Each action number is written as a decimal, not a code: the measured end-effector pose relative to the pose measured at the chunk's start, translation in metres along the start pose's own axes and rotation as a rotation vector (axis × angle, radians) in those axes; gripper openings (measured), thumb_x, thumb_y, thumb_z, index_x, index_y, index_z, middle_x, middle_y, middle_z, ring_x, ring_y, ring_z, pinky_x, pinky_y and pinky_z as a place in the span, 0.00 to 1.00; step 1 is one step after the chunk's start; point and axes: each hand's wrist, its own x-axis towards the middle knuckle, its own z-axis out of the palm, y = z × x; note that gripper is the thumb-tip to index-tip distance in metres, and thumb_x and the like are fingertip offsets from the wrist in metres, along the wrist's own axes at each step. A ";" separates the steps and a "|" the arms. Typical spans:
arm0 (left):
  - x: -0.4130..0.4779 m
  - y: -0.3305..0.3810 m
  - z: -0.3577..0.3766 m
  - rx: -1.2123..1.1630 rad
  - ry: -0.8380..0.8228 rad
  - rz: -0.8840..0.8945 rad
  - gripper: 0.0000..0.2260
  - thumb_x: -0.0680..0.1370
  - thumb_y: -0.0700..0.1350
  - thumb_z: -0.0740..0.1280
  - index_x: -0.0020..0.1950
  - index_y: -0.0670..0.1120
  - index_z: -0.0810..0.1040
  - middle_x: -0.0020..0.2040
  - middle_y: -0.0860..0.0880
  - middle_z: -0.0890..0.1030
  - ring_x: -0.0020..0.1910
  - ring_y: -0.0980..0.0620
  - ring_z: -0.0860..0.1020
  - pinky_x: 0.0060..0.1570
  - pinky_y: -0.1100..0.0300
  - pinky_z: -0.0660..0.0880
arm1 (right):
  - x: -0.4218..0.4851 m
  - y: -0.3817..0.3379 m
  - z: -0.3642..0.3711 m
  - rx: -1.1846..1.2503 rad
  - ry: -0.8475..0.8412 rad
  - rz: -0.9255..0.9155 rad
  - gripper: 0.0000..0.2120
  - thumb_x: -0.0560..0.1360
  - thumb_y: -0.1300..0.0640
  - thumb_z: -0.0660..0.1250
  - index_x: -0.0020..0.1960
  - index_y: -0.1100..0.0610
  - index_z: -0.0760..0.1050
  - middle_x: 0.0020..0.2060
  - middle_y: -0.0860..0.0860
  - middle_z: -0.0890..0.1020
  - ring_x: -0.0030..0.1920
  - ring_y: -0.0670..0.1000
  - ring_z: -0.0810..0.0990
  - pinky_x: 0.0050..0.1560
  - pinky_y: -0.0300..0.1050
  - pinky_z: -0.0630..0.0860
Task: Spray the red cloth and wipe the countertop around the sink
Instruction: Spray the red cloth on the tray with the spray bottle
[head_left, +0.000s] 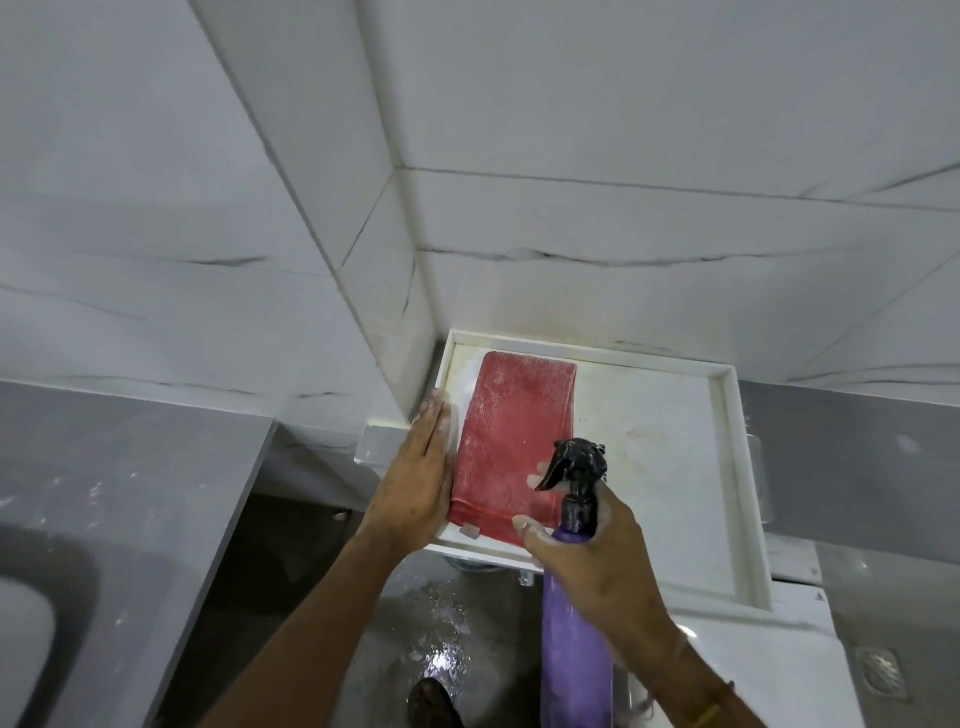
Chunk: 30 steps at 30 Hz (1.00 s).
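Observation:
A folded red cloth (511, 441) lies flat in the left part of a white rimmed tray (727, 467) in the wall corner. My left hand (418, 480) rests flat on the tray's left rim beside the cloth, fingers together and extended, touching the cloth's edge. My right hand (597, 566) grips a purple spray bottle (574, 639) with a black trigger head (576, 462). The nozzle points at the cloth from just above its near right corner. The grey countertop (119, 478) and part of the sink basin (31, 623) lie at the left.
Marbled white tile walls meet in a corner behind the tray. The tray sits on a white appliance (769, 665). Wet grey floor (441, 634) and a foot show below, between countertop and appliance. A round floor drain (883, 670) is at the lower right.

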 end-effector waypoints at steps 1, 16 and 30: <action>-0.003 -0.004 0.001 -0.003 -0.002 -0.015 0.28 0.82 0.46 0.52 0.74 0.46 0.37 0.76 0.49 0.36 0.77 0.52 0.38 0.75 0.60 0.40 | 0.001 0.003 0.004 -0.021 -0.009 0.019 0.13 0.67 0.59 0.76 0.47 0.48 0.77 0.42 0.40 0.82 0.44 0.33 0.80 0.40 0.22 0.72; 0.000 0.001 -0.002 -0.005 -0.085 -0.073 0.26 0.81 0.52 0.47 0.73 0.49 0.35 0.74 0.52 0.33 0.77 0.51 0.37 0.77 0.55 0.43 | 0.021 0.008 -0.005 -0.062 0.076 0.148 0.08 0.67 0.56 0.76 0.41 0.51 0.77 0.37 0.50 0.84 0.36 0.52 0.84 0.40 0.49 0.83; 0.000 0.001 -0.003 0.000 -0.087 -0.057 0.34 0.72 0.66 0.33 0.73 0.48 0.35 0.75 0.51 0.34 0.77 0.51 0.37 0.77 0.55 0.43 | 0.024 0.006 -0.012 -0.163 0.069 0.186 0.09 0.67 0.52 0.75 0.36 0.52 0.75 0.31 0.50 0.82 0.25 0.46 0.81 0.23 0.29 0.74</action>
